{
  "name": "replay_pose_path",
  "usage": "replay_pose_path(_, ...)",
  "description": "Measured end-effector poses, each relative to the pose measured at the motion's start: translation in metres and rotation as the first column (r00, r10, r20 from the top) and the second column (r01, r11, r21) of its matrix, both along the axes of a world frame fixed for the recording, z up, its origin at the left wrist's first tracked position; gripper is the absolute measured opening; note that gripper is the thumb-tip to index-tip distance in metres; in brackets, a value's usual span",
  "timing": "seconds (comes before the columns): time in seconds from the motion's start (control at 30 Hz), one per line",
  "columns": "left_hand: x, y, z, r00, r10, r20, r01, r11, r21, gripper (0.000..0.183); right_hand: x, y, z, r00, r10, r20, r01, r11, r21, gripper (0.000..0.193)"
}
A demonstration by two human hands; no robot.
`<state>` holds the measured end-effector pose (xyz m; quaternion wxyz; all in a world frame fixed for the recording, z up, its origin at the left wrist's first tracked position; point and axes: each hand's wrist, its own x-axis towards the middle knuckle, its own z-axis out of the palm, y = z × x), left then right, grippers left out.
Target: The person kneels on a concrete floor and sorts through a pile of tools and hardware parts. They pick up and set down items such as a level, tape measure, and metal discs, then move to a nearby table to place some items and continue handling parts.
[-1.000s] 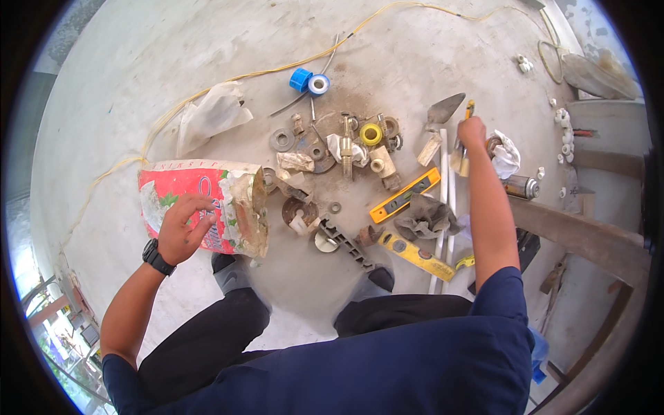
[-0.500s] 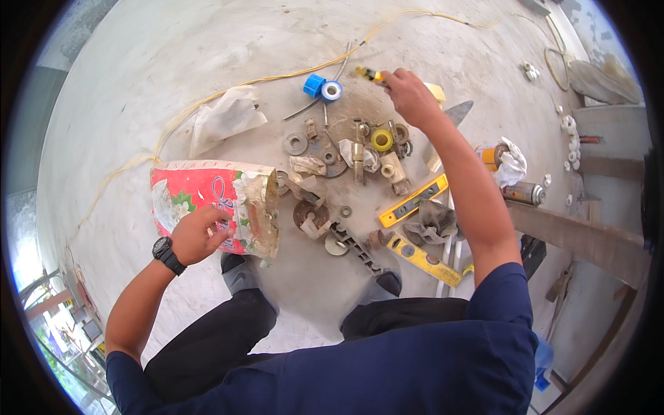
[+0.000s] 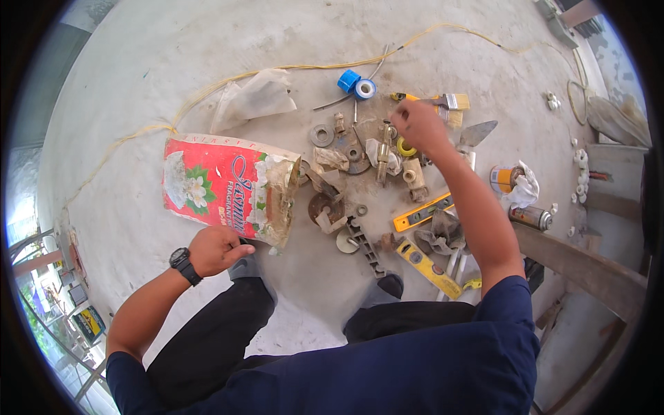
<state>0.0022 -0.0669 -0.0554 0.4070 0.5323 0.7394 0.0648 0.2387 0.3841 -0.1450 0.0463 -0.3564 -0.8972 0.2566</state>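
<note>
My left hand (image 3: 218, 252), with a black watch at its wrist, has curled fingers at the lower edge of a red printed sack (image 3: 207, 173); what they hold, if anything, is hidden. Over the far side of a pile of metal parts, my right hand (image 3: 420, 126) is closed, slightly blurred, its fingertips pointing down. I cannot make out anything in it. Just beside it are a brass valve fitting (image 3: 383, 155) and a yellow tape roll (image 3: 406, 146). Beyond it lie a yellow-and-black hand tool (image 3: 404, 97) and a paintbrush (image 3: 454, 102).
Blue-and-white tape rolls (image 3: 364, 88) and a plastic bag (image 3: 256, 100) lie farther out. A yellow cable (image 3: 297, 67) crosses the floor. Right of the pile are a trowel (image 3: 477, 133), two spirit levels (image 3: 429, 270), a can (image 3: 503, 178) and a spray can (image 3: 531, 216). A wooden beam (image 3: 581, 256) stands right.
My right hand has let go of the yellow-and-black tool, which now lies by the paintbrush, and has come nearer the pile. My left hand has moved off the sack's face to its lower edge, fingers curling.
</note>
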Motion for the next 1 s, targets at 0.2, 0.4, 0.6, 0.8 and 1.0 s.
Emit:
replay_pose_path(0.2, 0.042, 0.015, -0.010, 0.991, -0.130, -0.012, 0.131, 0.984, 0.124, 0.028, -0.004, -0.052, 0.009, 0.926, -0.002, 0.379, 0.020, 0.999, -0.045, 0.048)
replay_pose_path(0.4, 0.060, 0.014, -0.013, 0.972, -0.229, 0.060, 0.225, 0.972, 0.067, 0.029, 0.001, -0.047, -0.014, 0.918, -0.123, 0.378, 0.175, 0.979, -0.108, 0.047)
replay_pose_path(0.6, 0.062, -0.005, -0.015, 0.982, -0.122, 0.145, 0.124, 0.992, -0.006, 0.030, 0.021, -0.027, -0.019, 0.968, -0.222, 0.120, 0.230, 0.971, -0.062, 0.043)
replay_pose_path(0.8, 0.057, -0.002, -0.021, 0.971, -0.195, 0.140, 0.202, 0.979, -0.038, 0.032, 0.030, -0.036, 0.021, 0.961, -0.230, -0.154, 0.222, 0.973, -0.064, 0.030)
replay_pose_path(1.0, 0.055, 0.013, -0.027, 0.966, -0.221, 0.136, 0.228, 0.973, -0.032, 0.031, 0.051, -0.120, 0.043, 0.943, 0.026, -0.332, -0.213, 0.813, -0.542, 0.047)
